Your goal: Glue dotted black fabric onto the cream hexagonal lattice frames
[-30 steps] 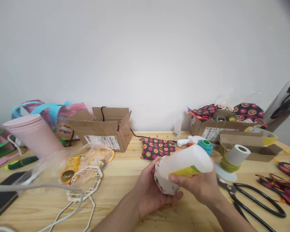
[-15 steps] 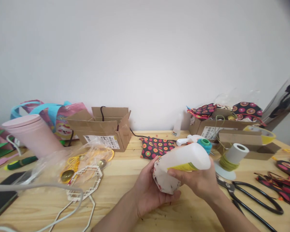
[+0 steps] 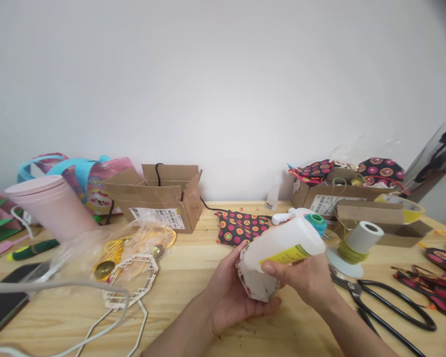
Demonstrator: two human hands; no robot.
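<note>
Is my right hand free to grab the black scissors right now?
Probably not: the right hand is wrapped around the white glue bottle. The scissors lie uncovered on the table just beside it.

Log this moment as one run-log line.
left hand: cradles hexagonal piece | right hand: holds glue bottle, tipped onto piece | surface: wooden table

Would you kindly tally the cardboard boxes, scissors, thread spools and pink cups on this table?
Cardboard boxes: 3, left, far right, front right
Scissors: 1
Thread spools: 1
Pink cups: 1
Total: 6
</note>
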